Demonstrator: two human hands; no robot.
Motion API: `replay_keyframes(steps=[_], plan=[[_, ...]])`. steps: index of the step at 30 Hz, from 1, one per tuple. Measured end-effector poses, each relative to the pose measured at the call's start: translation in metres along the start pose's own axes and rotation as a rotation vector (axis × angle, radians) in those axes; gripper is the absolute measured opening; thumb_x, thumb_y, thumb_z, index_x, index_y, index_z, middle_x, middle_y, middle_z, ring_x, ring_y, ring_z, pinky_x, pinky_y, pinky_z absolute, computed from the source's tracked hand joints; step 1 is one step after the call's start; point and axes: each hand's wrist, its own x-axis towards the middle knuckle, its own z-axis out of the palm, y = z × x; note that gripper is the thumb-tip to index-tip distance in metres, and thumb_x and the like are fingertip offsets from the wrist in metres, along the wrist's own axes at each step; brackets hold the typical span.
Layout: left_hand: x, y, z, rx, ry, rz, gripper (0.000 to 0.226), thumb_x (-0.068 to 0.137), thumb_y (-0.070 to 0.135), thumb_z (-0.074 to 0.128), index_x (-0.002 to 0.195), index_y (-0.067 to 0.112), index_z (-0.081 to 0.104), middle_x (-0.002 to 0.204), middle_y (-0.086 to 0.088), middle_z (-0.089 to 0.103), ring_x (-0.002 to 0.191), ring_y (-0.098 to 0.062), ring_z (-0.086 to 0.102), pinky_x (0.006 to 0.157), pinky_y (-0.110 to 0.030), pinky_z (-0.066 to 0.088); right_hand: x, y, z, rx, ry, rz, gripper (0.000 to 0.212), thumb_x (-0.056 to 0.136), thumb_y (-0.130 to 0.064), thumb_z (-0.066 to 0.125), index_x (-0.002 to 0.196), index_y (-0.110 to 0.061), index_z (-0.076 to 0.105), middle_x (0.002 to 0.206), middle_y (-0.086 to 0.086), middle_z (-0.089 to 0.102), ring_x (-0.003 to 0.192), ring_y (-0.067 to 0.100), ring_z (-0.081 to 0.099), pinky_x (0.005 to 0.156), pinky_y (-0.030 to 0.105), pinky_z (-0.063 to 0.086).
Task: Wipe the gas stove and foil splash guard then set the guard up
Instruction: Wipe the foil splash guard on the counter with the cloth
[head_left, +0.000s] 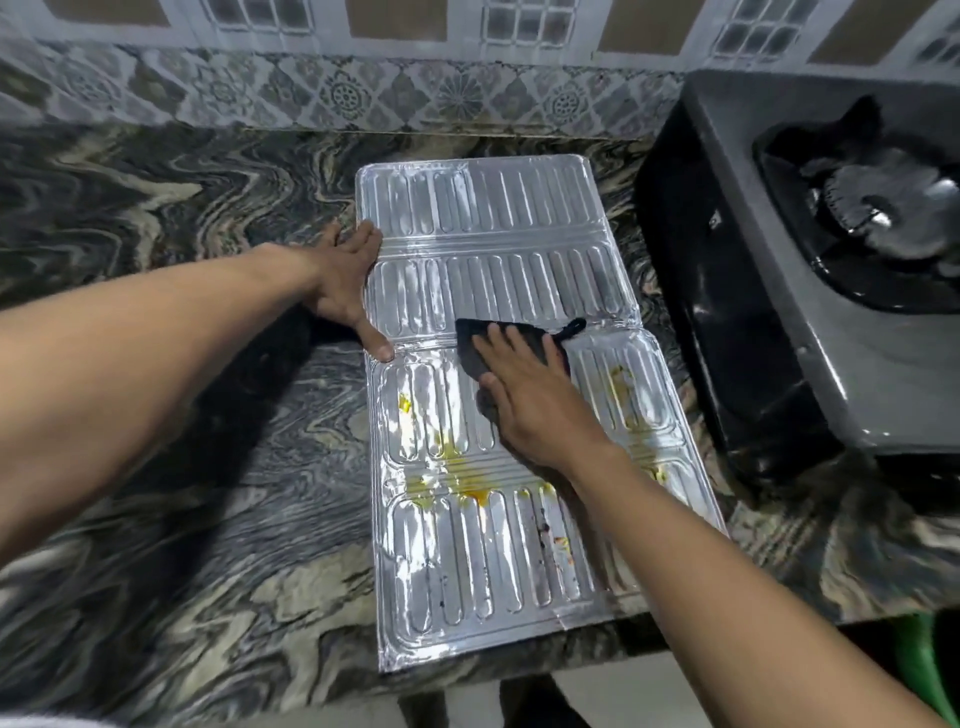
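Two hands work on the foil splash guard, which lies flat and unfolded on the marbled counter, its near end at the counter's front edge. The left hand rests on the guard's left edge with fingers straight and spread, holding nothing, the thumb touching a fold crease. The right hand presses a dark cloth flat against the guard's middle, fingers stretched out over the cloth rather than curled round it. Yellow-orange stains mark the guard's near panels; the far panels look shiny. Just right of the guard stands the gas stove, its burner well apart from the foil. Beyond the guard's far end rises a patterned tiled wall.
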Motion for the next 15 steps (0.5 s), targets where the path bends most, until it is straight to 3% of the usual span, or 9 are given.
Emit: replay_keyframes(steps=[5, 8, 10, 15], plan=[[0.004, -0.002, 0.004, -0.010, 0.023, 0.018, 0.182, 0.015, 0.092, 0.069, 0.151, 0.019, -0.028, 0.159, 0.004, -0.030, 0.147, -0.030, -0.023, 0.122, -0.048, -0.001, -0.024, 0.058, -0.014, -0.005, 0.129, 0.384, 0.052, 0.106, -0.026, 0.024, 0.156, -0.013, 0.016, 0.164, 0.007, 0.011, 0.152, 0.019, 0.002, 0.121, 0.048, -0.005], [0.006, -0.003, 0.004, -0.008, 0.026, 0.027, 0.184, 0.011, 0.094, 0.066, 0.151, 0.018, -0.026, 0.160, 0.002, -0.029, 0.148, -0.032, -0.022, 0.122, -0.049, 0.001, -0.027, 0.053, -0.012, -0.005, 0.188, 0.539, 0.053, 0.106, -0.026, 0.021, 0.156, -0.011, 0.016, 0.164, 0.009, 0.011, 0.152, 0.022, 0.003, 0.121, 0.050, -0.004], [0.004, -0.003, 0.004, -0.003, 0.031, 0.030, 0.185, 0.010, 0.094, 0.065, 0.151, 0.017, -0.026, 0.160, 0.001, -0.029, 0.148, -0.033, -0.022, 0.123, -0.048, 0.000, -0.024, 0.028, -0.006, -0.026, 0.180, 0.504, 0.053, 0.106, -0.027, 0.019, 0.156, -0.011, 0.015, 0.164, 0.010, 0.011, 0.152, 0.024, 0.004, 0.121, 0.051, -0.003], [0.001, -0.004, 0.005, -0.013, 0.035, 0.020, 0.183, 0.012, 0.094, 0.067, 0.151, 0.018, -0.026, 0.161, 0.000, -0.028, 0.148, -0.032, -0.022, 0.122, -0.048, -0.001, -0.014, -0.057, 0.020, -0.040, 0.036, 0.144, 0.051, 0.107, -0.028, 0.021, 0.156, -0.016, 0.015, 0.164, 0.007, 0.010, 0.152, 0.023, 0.005, 0.121, 0.050, -0.005]])
